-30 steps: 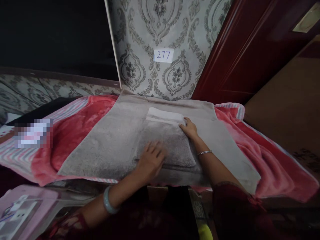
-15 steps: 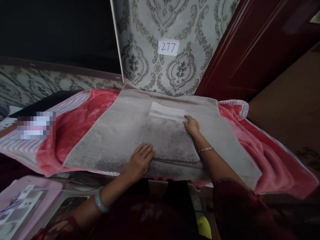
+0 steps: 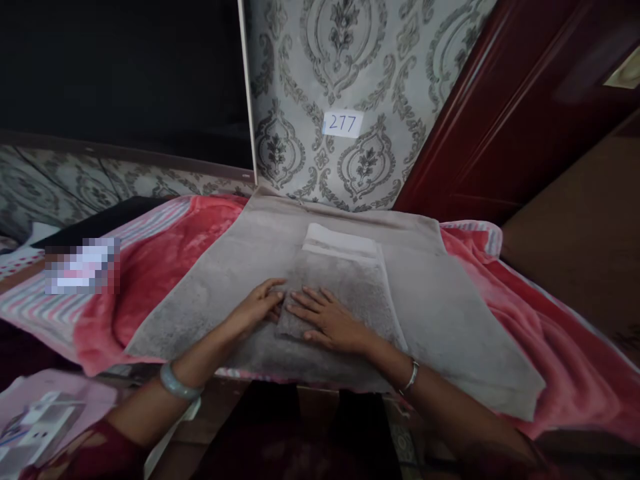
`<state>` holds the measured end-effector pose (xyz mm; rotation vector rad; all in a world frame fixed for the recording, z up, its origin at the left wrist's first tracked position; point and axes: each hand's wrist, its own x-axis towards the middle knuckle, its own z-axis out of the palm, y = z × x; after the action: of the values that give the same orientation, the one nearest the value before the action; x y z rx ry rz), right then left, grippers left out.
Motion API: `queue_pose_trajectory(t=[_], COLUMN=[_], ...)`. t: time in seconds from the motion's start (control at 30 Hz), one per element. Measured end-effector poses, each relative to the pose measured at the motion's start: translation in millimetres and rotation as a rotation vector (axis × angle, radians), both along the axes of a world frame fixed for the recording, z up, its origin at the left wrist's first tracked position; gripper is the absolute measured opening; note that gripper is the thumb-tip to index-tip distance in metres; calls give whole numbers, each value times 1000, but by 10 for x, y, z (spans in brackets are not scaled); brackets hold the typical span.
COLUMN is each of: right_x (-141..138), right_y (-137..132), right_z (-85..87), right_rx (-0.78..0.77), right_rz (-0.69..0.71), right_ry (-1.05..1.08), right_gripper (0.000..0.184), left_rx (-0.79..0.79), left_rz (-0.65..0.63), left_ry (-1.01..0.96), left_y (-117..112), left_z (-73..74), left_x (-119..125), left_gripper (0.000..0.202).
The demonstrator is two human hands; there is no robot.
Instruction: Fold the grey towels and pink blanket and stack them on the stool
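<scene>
A folded grey towel with a white band along its far end lies flat in front of me. It rests on a larger grey cloth spread over the surface. My right hand lies palm down on the towel's near left part, fingers spread. At the towel's left edge is my left hand, its fingers loosely curved and apart, close to or touching that edge. Neither hand is closed around anything.
A red blanket with a striped border sticks out under the grey cloth on both sides. A dark screen stands at the back left, and a dark red door frame at the right. A pink case sits low at the left.
My right hand has moved from the towel's far right corner to its near left part and flattened. My left hand has shifted left and away from me. The view has tilted up slightly.
</scene>
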<state>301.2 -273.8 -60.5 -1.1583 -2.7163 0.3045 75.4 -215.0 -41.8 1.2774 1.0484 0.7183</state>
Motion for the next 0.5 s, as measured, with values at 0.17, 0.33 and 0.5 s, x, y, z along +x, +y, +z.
queue_pose_trajectory(t=[0.17, 0.33, 0.5], right_x=[31, 8, 24], right_y=[33, 34, 52], right_z=[36, 140, 189], right_rx=[-25, -11, 45], right_rz=[-9, 10, -8], right_ry=[26, 21, -19], right_gripper=[66, 63, 57], left_rx=[-191, -133, 77], left_rz=[1, 63, 129], left_ry=[16, 139, 291], left_y=[531, 1234, 1721], left_z=[228, 434, 451], left_x=[155, 627, 1188], left_gripper=[59, 16, 19])
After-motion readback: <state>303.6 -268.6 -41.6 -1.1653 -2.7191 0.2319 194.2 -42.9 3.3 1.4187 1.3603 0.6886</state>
